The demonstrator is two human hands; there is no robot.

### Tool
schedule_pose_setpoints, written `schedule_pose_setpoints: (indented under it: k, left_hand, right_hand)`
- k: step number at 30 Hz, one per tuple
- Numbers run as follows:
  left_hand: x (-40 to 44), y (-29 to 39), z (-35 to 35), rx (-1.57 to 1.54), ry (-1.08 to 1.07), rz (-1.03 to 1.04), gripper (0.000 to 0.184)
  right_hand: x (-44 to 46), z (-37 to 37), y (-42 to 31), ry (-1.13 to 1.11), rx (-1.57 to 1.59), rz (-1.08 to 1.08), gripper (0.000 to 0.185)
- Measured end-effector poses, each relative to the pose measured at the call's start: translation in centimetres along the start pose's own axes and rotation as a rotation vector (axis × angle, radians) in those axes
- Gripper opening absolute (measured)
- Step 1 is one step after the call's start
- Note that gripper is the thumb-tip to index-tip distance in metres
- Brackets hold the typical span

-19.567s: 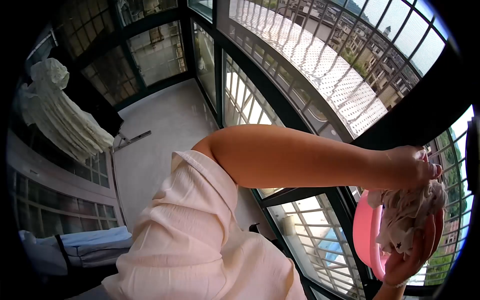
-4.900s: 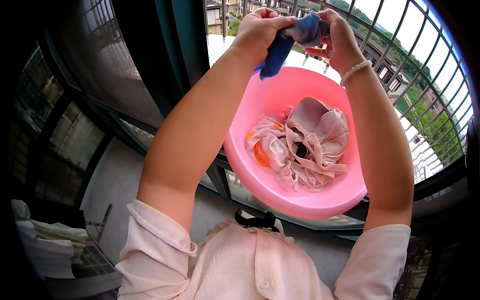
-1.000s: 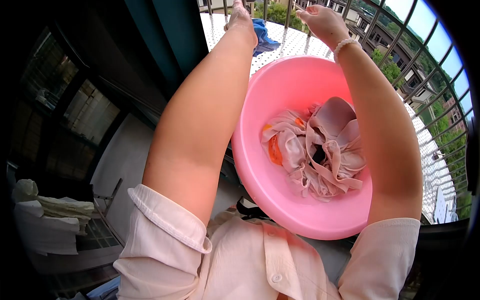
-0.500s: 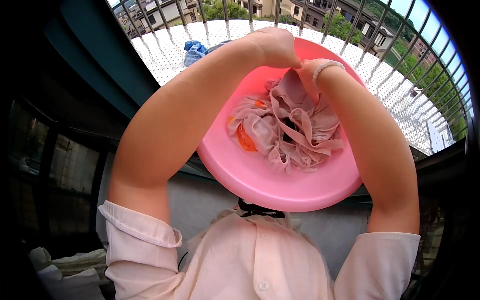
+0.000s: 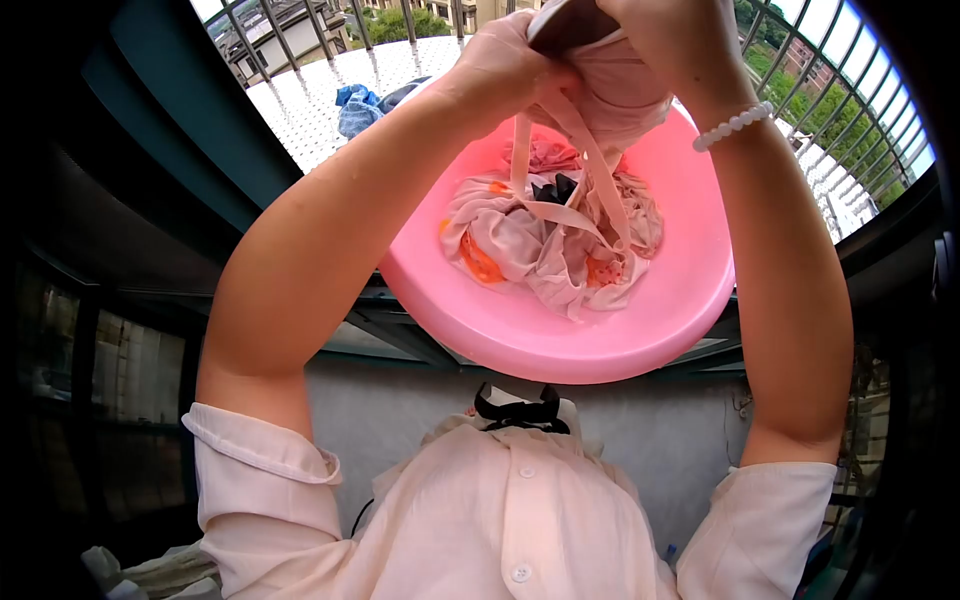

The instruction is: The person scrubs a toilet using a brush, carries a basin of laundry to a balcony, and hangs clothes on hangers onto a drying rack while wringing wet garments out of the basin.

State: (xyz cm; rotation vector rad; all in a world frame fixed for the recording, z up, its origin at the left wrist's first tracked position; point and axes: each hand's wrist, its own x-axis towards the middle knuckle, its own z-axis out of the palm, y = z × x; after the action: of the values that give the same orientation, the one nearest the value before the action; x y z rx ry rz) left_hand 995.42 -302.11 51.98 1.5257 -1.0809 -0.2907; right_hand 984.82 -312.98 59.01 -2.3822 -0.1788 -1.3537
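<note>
Above the far side of a pink plastic basin [image 5: 470, 335], both hands hold up a damp-looking dusty-pink garment [image 5: 620, 95] with long straps. My left hand [image 5: 510, 65] is closed on its left edge. My right hand [image 5: 675, 40] grips the upper right part; its fingers are partly cut off by the frame's top. A dark opening shows between the hands. The straps hang into the basin, where a heap of crumpled pink clothes [image 5: 510, 235] lies, with orange patches [image 5: 480, 262] and a black piece [image 5: 555, 190] among it.
The basin stands at a white perforated surface [image 5: 300, 105] before metal bars [image 5: 360, 25]. Blue cloth [image 5: 358, 110] lies left of the basin. A dark frame [image 5: 190, 130] rises at the left. Buildings and trees are outside.
Both hands have risen, lifting the pink garment out of the heap so its straps hang down. The right hand has moved up and right. The basin sits slightly higher in view.
</note>
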Motion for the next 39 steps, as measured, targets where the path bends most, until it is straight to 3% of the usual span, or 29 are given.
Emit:
schedule_pose_setpoints:
  k: [1, 2, 3, 5, 6, 8, 9, 10, 11, 12, 13, 15, 18, 22, 24, 25, 28, 31, 33, 34, 37, 39]
  left_hand:
    - [0.4, -0.1, -0.5, -0.040, 0.097, 0.037, 0.043]
    - [0.0, 1.0, -1.1, -0.266, 0.057, 0.277, 0.028]
    - [-0.5, 2.3, -1.6, -0.162, 0.159, 0.273, 0.038]
    - [-2.7, 5.6, -3.1, 0.378, 0.244, -0.125, 0.035]
    - [-3.0, 5.6, -3.6, 0.515, 0.235, -0.093, 0.032]
    - [-3.2, 5.6, -4.5, 0.789, 0.216, -0.030, 0.026]
    - [-3.2, 5.1, -5.0, 0.806, 0.209, 0.027, 0.031]
    - [-3.1, 4.4, -5.4, 0.824, 0.203, 0.084, 0.037]
    - [-3.0, 4.0, -5.6, 0.840, 0.196, 0.140, 0.044]
    - [-4.0, 5.2, -4.5, 0.812, 0.198, 0.156, 0.033]
    - [-4.5, 5.2, -4.1, 0.881, 0.119, 0.157, 0.034]
    - [-4.9, 5.1, -3.8, 1.017, -0.041, 0.151, 0.036]
    - [-6.0, 4.0, -3.4, 1.054, -0.378, 0.009, 0.037]
    - [-6.2, 2.0, -4.1, 1.037, -0.685, -0.086, 0.038]
    - [-6.2, 2.4, -4.6, 1.089, -0.699, 0.013, 0.038]
    - [-6.4, 2.5, -4.7, 1.117, -0.705, 0.061, 0.038]
    - [-7.8, 1.7, -3.7, 1.111, -0.675, 0.091, 0.038]
    - [-7.5, 1.4, -3.3, 1.145, -0.662, 0.078, 0.038]
    - [-7.6, 1.5, -3.1, 1.164, -0.643, 0.067, 0.037]
    - [-7.7, 1.5, -3.1, 1.167, -0.630, 0.063, 0.037]
    - [-8.1, 2.4, -3.8, 1.204, -0.660, 0.059, 0.046]
    - [-8.7, 2.7, -4.4, 1.162, -0.656, 0.139, 0.059]
  right_hand:
    - [0.5, -0.2, 0.2, -0.057, 0.197, 0.038, 0.021]
    - [0.6, -0.7, -1.1, -0.096, 0.481, 0.218, 0.022]
    - [0.5, -1.4, -2.2, -0.099, 0.691, 0.392, 0.021]
    - [0.0, -1.0, 1.3, -0.122, 0.653, 0.647, 0.019]
    - [-1.3, -0.6, 3.5, -0.165, 0.407, 0.615, 0.022]
    - [-3.6, 0.5, 5.1, -0.629, -0.265, 0.536, 0.031]
    - [-5.1, 1.6, 5.6, -0.874, -0.429, 0.283, 0.042]
    - [-6.5, 2.4, 5.9, -1.178, -0.528, 0.296, 0.064]
    - [-8.6, 3.3, 5.7, -1.290, -0.588, 0.274, 0.088]
    - [-9.7, 4.5, 5.5, -1.354, -0.538, 0.295, 0.100]
    - [-11.2, 5.8, 5.5, -1.331, -0.555, 0.286, 0.105]
    - [-10.8, 6.6, 5.3, -1.381, -0.607, 0.211, 0.099]
    - [-9.7, 6.8, 7.1, -1.365, -0.427, 0.149, 0.069]
    - [-7.0, 6.9, 6.4, -1.731, -0.581, 0.181, 0.056]
    - [-3.3, 5.0, 5.3, -1.782, -0.629, 0.307, 0.062]
    - [-2.5, 4.6, 5.2, -1.804, -0.652, 0.368, 0.065]
    - [-4.2, 3.4, 7.1, -1.402, -0.344, 0.224, 0.073]
    - [-6.1, 5.7, 4.9, -1.227, -0.056, 0.419, 0.078]
    - [-8.9, 7.4, 4.3, -1.343, -0.454, 0.070, 0.076]
    - [-9.3, 7.9, 4.4, -1.334, -0.508, -0.092, 0.055]
    - [-6.4, 7.5, 3.3, -1.202, -0.708, -0.125, 0.030]
    - [-3.8, 4.8, 2.1, -0.895, -0.690, 0.015, 0.024]
